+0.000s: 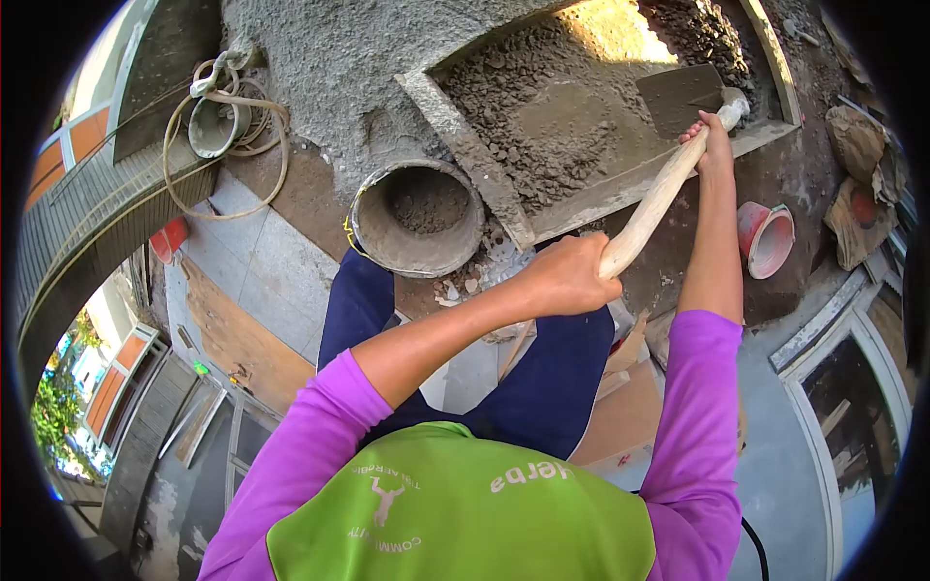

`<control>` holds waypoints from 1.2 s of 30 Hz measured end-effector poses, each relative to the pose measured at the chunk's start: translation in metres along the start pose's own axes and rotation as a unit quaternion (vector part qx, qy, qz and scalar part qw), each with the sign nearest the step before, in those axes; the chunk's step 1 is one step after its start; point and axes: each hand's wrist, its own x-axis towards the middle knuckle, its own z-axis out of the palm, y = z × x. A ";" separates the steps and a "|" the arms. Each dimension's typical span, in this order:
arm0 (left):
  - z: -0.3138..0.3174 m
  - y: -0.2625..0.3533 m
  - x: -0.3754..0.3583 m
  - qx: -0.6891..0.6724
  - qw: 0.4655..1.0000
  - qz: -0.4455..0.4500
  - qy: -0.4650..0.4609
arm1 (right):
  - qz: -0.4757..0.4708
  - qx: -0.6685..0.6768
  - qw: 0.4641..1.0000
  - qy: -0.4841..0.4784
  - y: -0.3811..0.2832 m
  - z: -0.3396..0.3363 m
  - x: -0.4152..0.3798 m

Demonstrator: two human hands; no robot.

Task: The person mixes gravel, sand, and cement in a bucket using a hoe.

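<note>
A hoe with a pale wooden handle (659, 203) slants across the right of centre. My left hand (570, 275) is wrapped round the handle's near end. Further up, close to the blade, my right hand (712, 137) grips the same handle. The flat metal blade (678, 97) rests at the wet grey mix (572, 116) inside a wooden-sided trough (470, 160), near its right side. Lumpy, rough mix surrounds a smoother wet patch in the middle. Left of the trough, a round bucket (373, 228) holds some grey material at its bottom.
A red-rimmed bucket (767, 240) lies tilted right of the trough. Torn sacks (857, 228) are at the far right. A hose (283, 145) coils round a small pail (215, 131) at upper left. Grey rough material (329, 77) spreads beside the trough; window frames (841, 416) lie lower right.
</note>
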 end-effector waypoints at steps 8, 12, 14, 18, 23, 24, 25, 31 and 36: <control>0.005 -0.007 -0.045 0.056 0.980 -0.189 0.016 | 0.171 -0.036 0.984 0.024 0.180 0.047 -0.028; 0.006 0.044 -0.042 -0.056 0.974 -0.217 0.037 | 0.246 -0.059 0.965 -0.069 0.174 0.075 -0.021; -0.002 0.076 -0.042 -0.116 0.968 -0.223 0.002 | 0.267 -0.053 0.958 -0.088 0.166 0.078 -0.025; -0.009 0.113 -0.037 -0.140 0.974 -0.177 -0.016 | 0.276 -0.007 0.955 -0.104 0.140 0.075 -0.028; -0.013 0.137 -0.048 -0.116 0.986 -0.116 -0.013 | 0.210 0.105 0.965 -0.120 0.095 0.077 -0.100; -0.020 0.146 -0.055 -0.136 0.983 -0.117 -0.031 | 0.188 0.137 0.965 -0.124 0.089 0.080 -0.121; -0.026 0.154 -0.062 -0.154 0.980 -0.116 -0.049 | 0.164 0.132 0.970 -0.126 0.086 0.081 -0.134; -0.034 0.139 -0.136 -0.134 0.986 -0.084 -0.061 | 0.181 0.073 0.976 -0.099 0.077 0.102 -0.161; -0.092 0.110 -0.250 -0.115 0.976 -0.133 -0.128 | 0.198 0.064 0.975 -0.074 0.123 0.131 -0.216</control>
